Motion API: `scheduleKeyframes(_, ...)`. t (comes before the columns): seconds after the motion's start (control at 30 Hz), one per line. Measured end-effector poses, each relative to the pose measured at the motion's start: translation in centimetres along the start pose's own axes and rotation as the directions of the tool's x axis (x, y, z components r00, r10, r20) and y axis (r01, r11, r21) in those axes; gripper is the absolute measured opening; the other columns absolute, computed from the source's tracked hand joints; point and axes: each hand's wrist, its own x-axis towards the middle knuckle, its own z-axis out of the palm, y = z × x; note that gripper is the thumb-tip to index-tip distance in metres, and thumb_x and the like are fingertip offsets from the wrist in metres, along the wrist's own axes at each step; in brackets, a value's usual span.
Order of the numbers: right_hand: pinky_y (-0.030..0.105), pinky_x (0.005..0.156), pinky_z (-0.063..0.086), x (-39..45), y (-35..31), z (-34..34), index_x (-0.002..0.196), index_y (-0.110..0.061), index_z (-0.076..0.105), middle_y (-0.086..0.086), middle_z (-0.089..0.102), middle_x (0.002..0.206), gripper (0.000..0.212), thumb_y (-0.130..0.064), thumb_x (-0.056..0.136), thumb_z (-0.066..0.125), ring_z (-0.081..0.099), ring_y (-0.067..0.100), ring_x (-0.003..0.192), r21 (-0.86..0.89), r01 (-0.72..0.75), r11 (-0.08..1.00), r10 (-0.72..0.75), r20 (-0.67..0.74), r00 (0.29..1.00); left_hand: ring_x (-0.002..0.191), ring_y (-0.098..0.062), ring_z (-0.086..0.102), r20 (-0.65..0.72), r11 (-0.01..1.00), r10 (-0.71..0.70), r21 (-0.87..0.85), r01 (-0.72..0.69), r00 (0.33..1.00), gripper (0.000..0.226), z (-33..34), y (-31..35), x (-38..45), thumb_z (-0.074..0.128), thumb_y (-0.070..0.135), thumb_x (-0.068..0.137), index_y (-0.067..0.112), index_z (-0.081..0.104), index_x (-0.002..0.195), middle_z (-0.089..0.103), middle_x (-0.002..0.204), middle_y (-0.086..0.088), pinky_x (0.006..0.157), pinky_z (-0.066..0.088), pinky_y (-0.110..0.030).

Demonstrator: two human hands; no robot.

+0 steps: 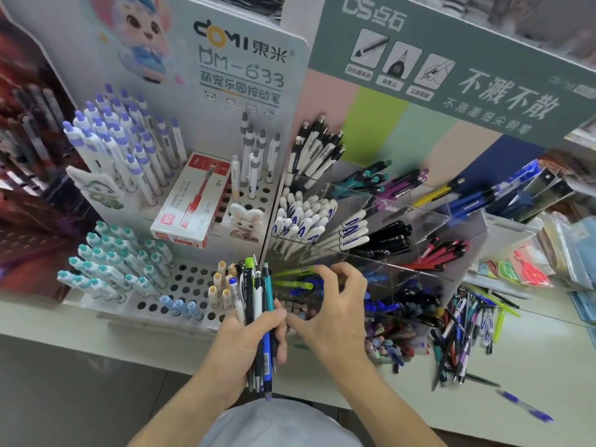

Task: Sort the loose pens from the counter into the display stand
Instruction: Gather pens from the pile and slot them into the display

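1. the loose pens sit in two places: a mixed bundle (258,304) held upright in front of the stands, and a scattered heap (464,333) lying on the white counter (532,366) to the right, with one blue pen (524,406) apart from the heap near the counter's front edge
2. the left hand (245,346) grips the bundle around its middle, fingers wrapped tight, tips fanned up; held this way each pen's colour and cap can likely be read and picked off one at a time
3. the right hand (332,311) is spread in a wide curve over the clear display stand (419,221), fingertips near a lime-green pen (292,272) in a front compartment; whether it pinches that pen i cannot tell
4. the stand's compartments each carry one kind: white, black, red, teal, purple, dark blue, so sorting appears to go by matching type
5. to the left, a white perforated stand (190,285) holds upright pens in holes, with a red-and-white pen box (190,201) lying across its upper tier
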Motion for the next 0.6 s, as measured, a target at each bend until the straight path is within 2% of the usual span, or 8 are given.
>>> scheduleKeyframes(0.07,0.034,0.092,0.050,0.3,-0.7,0.9,0.117,-0.014,0.050,0.006,0.039,0.124,0.077,-0.049,0.062,0.091,0.045,0.024,0.113,-0.005,-0.012,1.000,0.012,-0.054,0.998,0.049,-0.027,0.051,0.004,1.000,-0.006,0.016,0.006,1.000,0.025,0.0,0.1,0.0,0.071,0.025,0.077,0.003,0.062,0.085,0.054,0.066,-0.016,0.047,0.044,-0.031)
scheduleKeyframes(0.23,0.037,0.077,0.057,2.0,-0.1,0.6,0.109,-0.011,0.054,0.000,0.043,0.117,0.037,-0.016,0.084,0.081,0.057,0.020,0.097,0.110,0.015,0.994,-0.009,-0.052,0.999,0.048,-0.027,0.050,-0.007,1.000,0.000,-0.004,0.000,1.000,0.017,0.2,0.4,0.1,0.064,0.011,0.091,0.000,0.058,0.101,0.054,0.066,-0.013,0.046,0.044,-0.031)
scheduleKeyframes(0.33,0.029,0.085,0.055,2.2,1.9,-1.0,0.110,-0.008,0.062,-0.003,0.047,0.118,0.032,-0.008,0.084,0.081,0.058,0.016,0.096,0.181,0.024,0.983,-0.008,-0.088,0.996,0.047,-0.026,0.050,-0.015,1.000,0.013,0.014,-0.013,1.000,0.014,0.2,0.6,0.3,0.063,0.011,0.092,0.000,0.058,0.101,0.055,0.066,-0.012,0.046,0.045,-0.030)
scheduleKeyframes(0.43,0.021,0.089,0.049,1.9,3.1,-2.1,0.106,-0.008,0.066,0.001,0.050,0.112,0.034,-0.011,0.079,0.086,0.053,0.012,0.099,0.122,-0.003,0.993,0.019,-0.131,0.991,0.047,-0.026,0.050,-0.022,1.000,0.004,0.020,-0.004,1.000,0.014,0.4,0.7,0.4,0.062,0.010,0.093,0.000,0.057,0.100,0.055,0.065,-0.012,0.046,0.046,-0.030)
scheduleKeyframes(0.5,0.022,0.082,0.050,1.9,2.9,-2.4,0.108,-0.010,0.067,-0.001,0.053,0.107,0.036,-0.019,0.079,0.086,0.054,0.009,0.094,0.126,-0.042,0.991,0.050,-0.060,0.997,0.047,-0.026,0.050,-0.017,1.000,-0.001,0.031,0.002,1.000,0.014,0.5,0.7,0.5,0.062,0.011,0.093,0.000,0.057,0.101,0.054,0.065,-0.012,0.047,0.046,-0.030)
scheduleKeyframes(0.6,0.015,0.076,0.045,2.6,2.5,-3.3,0.116,-0.018,0.065,-0.012,0.054,0.102,0.047,-0.029,0.077,0.088,0.051,0.001,0.081,0.154,-0.184,0.971,0.163,0.143,0.976,0.048,-0.027,0.050,0.008,0.999,-0.003,0.050,0.002,1.000,0.014,0.8,0.7,0.6,0.062,0.011,0.094,0.001,0.057,0.102,0.055,0.066,-0.012,0.048,0.046,-0.030)
